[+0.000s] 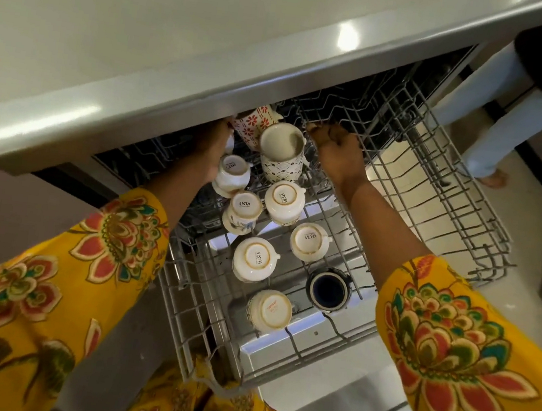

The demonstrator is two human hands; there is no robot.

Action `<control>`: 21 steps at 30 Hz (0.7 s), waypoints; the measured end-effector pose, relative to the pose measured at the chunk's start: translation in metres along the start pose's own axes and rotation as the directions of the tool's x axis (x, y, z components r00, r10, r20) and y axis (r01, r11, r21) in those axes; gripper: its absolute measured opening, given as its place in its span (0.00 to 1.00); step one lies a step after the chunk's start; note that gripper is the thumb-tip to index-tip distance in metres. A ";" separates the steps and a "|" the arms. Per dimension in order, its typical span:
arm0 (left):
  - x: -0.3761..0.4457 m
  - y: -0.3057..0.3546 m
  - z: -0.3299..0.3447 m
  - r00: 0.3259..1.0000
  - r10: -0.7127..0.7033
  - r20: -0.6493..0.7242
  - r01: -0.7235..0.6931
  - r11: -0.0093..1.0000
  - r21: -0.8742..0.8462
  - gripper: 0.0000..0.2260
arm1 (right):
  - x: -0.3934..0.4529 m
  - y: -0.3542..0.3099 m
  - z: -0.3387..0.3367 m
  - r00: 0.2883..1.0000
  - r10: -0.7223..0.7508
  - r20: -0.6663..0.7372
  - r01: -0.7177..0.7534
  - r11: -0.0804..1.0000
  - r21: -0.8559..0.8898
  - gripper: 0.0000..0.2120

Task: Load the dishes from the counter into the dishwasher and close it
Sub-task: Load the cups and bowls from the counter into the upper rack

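Reaching into the pulled-out upper rack point(441, 207) of the dishwasher, both arms extended under the overhanging edge of the table point(177, 65).

Left hand point(213, 149): at the rack's far left, fingers running up beside the red-flowered mug point(252, 123) and partly hidden by the table edge. Cannot tell whether it holds the mug or only steadies it.

Right hand point(335, 148): fingers curled over the rack wires just right of the tall patterned mug point(281, 153); seems to grip the wire, not a dish.

Tall patterned mug lies tilted, mouth up and toward the camera, leaning between the two hands. It is not inverted like the others. Its long axis runs roughly from rack floor up toward the viewer.

Already seated mouth-down in the rack: white cups with printed bases point(284, 200), in a loose cluster running toward the near edge. One dark blue cup point(327, 288) sits mouth-up near the right side.

Judgement: the coming move turns on the tilted mug. It sits between the hands, touching or nearly touching both; the right hand looks slightly nearer its rim. Turning it over needs clearance from the flowered mug just behind.

Right half of rack holds no dishes. Loading looks partway done; the door point(339, 407) is down, closing not yet begun.

A second person's legs point(489, 130) stand beyond the rack, far right.
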State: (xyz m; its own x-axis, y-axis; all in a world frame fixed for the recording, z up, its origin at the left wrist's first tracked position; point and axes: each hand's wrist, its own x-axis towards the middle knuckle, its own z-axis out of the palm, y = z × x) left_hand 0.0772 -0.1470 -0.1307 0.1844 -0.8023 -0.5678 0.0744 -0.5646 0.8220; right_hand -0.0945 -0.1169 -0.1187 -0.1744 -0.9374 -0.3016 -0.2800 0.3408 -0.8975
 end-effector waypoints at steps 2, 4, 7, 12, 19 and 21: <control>-0.006 -0.010 -0.008 0.999 0.034 0.000 -0.034 0.998 -0.053 0.12 | -0.010 -0.002 0.001 1.000 0.027 -0.008 -0.027 1.000 -0.009 0.10; -0.018 -0.016 -0.016 0.999 0.045 0.007 -0.044 0.993 -0.113 0.17 | -0.021 -0.005 0.002 0.999 0.050 -0.018 -0.050 0.999 -0.008 0.14; -0.045 -0.018 -0.020 1.000 0.020 0.021 -0.017 0.987 -0.159 0.09 | -0.040 -0.010 0.012 0.996 0.090 -0.011 -0.090 0.996 0.028 0.16; -0.091 -0.020 -0.038 0.999 0.003 0.043 0.009 0.963 -0.271 0.24 | -0.085 -0.021 0.037 0.993 0.116 0.032 -0.118 0.991 0.060 0.15; -0.153 -0.006 -0.083 0.998 0.013 -0.069 -0.039 0.917 -0.397 0.22 | -0.158 -0.053 0.078 0.978 0.071 0.197 -0.078 0.997 0.029 0.15; -0.168 -0.004 -0.102 0.994 0.037 -0.104 -0.078 0.903 -0.423 0.19 | -0.178 -0.066 0.090 0.970 0.062 0.235 -0.076 0.996 0.053 0.17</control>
State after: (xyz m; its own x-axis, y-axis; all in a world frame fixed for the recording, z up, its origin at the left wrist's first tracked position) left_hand 0.1454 0.0097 -0.0338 0.2878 -0.7980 -0.5294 0.4678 -0.3653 0.8049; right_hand 0.0402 0.0211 -0.0350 0.0358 -0.9052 -0.4235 -0.2157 0.4068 -0.8877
